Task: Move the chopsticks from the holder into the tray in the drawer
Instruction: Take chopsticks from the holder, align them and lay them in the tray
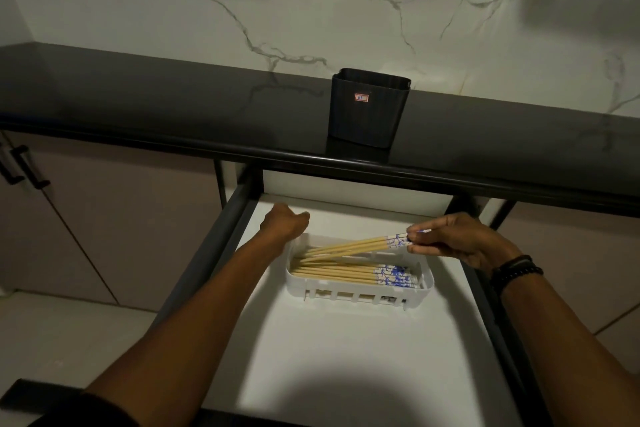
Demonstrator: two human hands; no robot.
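My right hand (464, 243) pinches the blue-patterned ends of slim bamboo chopsticks (346, 246), tips dipped into the slotted white plastic tray (360, 295) in the drawer (346, 364). My left hand (284, 224) meets the tray's far left corner, grip unclear. The ribbed black holder (369, 114) stands by the counter (173, 107) front edge.

1. The white drawer floor (346, 350) gives open room between the white slotted plastic tray (360, 295) and the drawer's near edge.
2. Slanted pale wooden chopsticks (346, 247), pinched by the right hand (460, 243), cross above the tray's far half.
3. The left hand (284, 224) blocks the tray's far-left corner.
4. The dark glossy worktop (173, 107) overhangs the drawer's back.
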